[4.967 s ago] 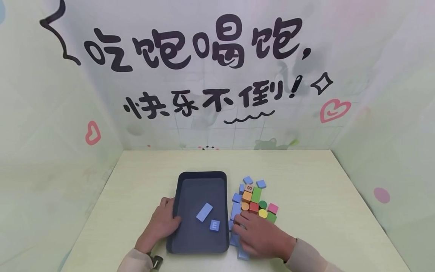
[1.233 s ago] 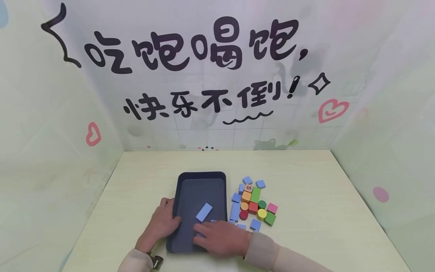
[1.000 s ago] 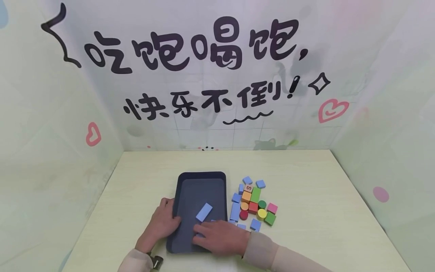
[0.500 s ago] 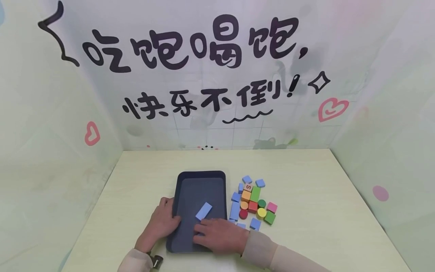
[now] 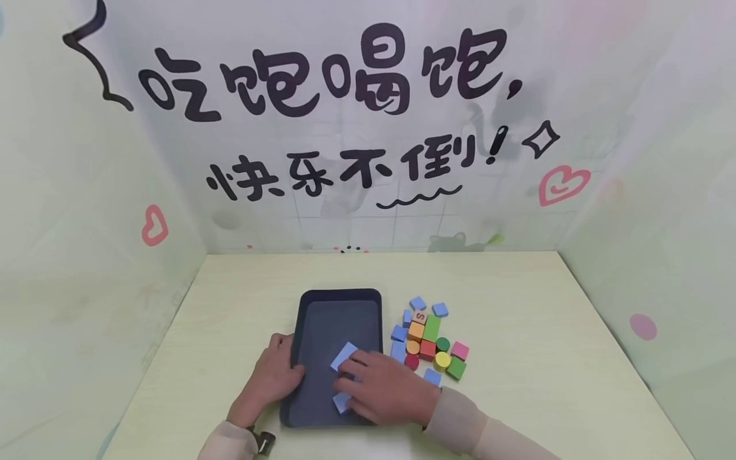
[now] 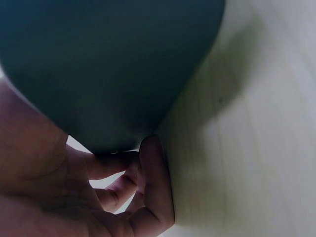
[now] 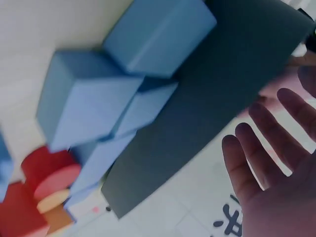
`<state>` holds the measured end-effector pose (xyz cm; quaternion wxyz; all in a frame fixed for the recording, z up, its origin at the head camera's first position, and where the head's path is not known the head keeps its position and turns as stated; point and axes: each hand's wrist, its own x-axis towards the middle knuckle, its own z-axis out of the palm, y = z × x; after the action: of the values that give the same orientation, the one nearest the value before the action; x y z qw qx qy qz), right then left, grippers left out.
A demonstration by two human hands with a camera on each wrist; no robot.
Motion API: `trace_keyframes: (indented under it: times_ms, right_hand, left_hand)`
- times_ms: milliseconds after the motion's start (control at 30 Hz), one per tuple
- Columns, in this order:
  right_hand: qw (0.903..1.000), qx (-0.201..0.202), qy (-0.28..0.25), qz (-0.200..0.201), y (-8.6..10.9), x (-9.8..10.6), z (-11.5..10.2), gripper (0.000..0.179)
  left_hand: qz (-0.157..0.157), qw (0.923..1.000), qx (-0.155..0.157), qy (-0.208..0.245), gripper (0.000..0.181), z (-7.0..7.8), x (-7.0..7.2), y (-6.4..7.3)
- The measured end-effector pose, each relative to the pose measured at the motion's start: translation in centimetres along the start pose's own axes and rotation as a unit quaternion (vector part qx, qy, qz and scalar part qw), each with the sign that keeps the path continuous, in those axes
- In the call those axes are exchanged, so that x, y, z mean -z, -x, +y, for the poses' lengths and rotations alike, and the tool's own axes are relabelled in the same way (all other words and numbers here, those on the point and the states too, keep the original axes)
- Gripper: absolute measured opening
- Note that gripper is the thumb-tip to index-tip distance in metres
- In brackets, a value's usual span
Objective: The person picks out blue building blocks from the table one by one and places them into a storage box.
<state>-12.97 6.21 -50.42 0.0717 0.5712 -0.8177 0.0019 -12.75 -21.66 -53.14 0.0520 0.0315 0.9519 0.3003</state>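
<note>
My left hand (image 5: 273, 370) grips the left side of a dark rectangular tray (image 5: 336, 319), thumb over the rim. In the left wrist view its curled fingers (image 6: 153, 190) lie against the tray's outer wall. Above the tray's right half hovers my right hand (image 5: 393, 390), with spread, loosely bent fingers. The right wrist view shows those fingers (image 7: 269, 143) holding nothing. A long blue block (image 5: 343, 355) lies in the tray, partly covered by the fingertips. Nearer the front edge lies another blue block (image 5: 341, 402); the lettered block is hidden under the right hand.
Right of the tray sits a cluster of coloured blocks, among them a green block (image 5: 432, 328), a red cube (image 5: 427, 349) and a yellow cylinder (image 5: 442, 361). Several blue blocks (image 7: 98, 108) stand against the tray's outer right wall. A printed cloth backdrop (image 5: 368, 223) encloses the table.
My right hand went from the block cluster to the tray, let go of a blue block there, then rose and shifted slightly back and right. The left hand keeps its grip on the tray.
</note>
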Motion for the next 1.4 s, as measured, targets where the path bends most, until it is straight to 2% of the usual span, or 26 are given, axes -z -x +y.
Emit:
trace_keyframes:
  times_ms: [167, 333, 400, 567, 633, 800, 1000, 1167, 1400]
  right_hand:
    - [0.9983, -0.053, -0.017, 0.016, 1.2, 1.0, 1.0, 0.03]
    - [0.9927, -0.105, -0.042, 0.04, 2.8, 1.6, 1.8, 0.027]
    - [0.9904, -0.116, -0.055, 0.051, 3.5, 0.8, 2.2, 0.028]
    - [0.9842, -0.152, -0.08, 0.045, 4.9, 0.4, 2.3, 0.028]
    - [0.9819, -0.168, -0.081, 0.033, 5.1, 0.9, 2.0, 0.026]
    - [0.9803, -0.178, -0.084, 0.011, 5.9, 0.5, 2.1, 0.023]
    - [0.9733, -0.19, -0.124, -0.035, 6.4, 0.8, 2.0, 0.024]
    - [0.971, -0.186, -0.135, -0.066, 6.6, 0.4, 1.9, 0.027]
    - [0.9708, -0.176, -0.139, -0.085, 6.8, 0.0, 1.7, 0.032]
  left_hand:
    - [0.0, 1.0, 0.0, -0.003, 0.066, 0.1, 0.0, 0.0]
    - [0.0, 1.0, -0.002, -0.002, 0.065, 0.1, 0.1, 0.1]
    - [0.0, 1.0, -0.002, -0.001, 0.065, 0.2, 0.1, 0.1]
    - [0.002, 1.0, -0.003, -0.001, 0.065, 0.2, 0.2, 0.1]
    - [0.002, 1.0, -0.004, -0.001, 0.065, 0.2, 0.2, 0.1]
    - [0.003, 1.0, -0.004, -0.004, 0.065, 0.2, 0.1, 0.2]
    - [0.002, 1.0, -0.005, -0.007, 0.066, 0.2, 0.1, 0.1]
    - [0.004, 1.0, -0.005, -0.006, 0.066, 0.1, 0.0, 0.1]
    - [0.003, 1.0, -0.004, -0.004, 0.066, 0.1, 0.0, 0.2]
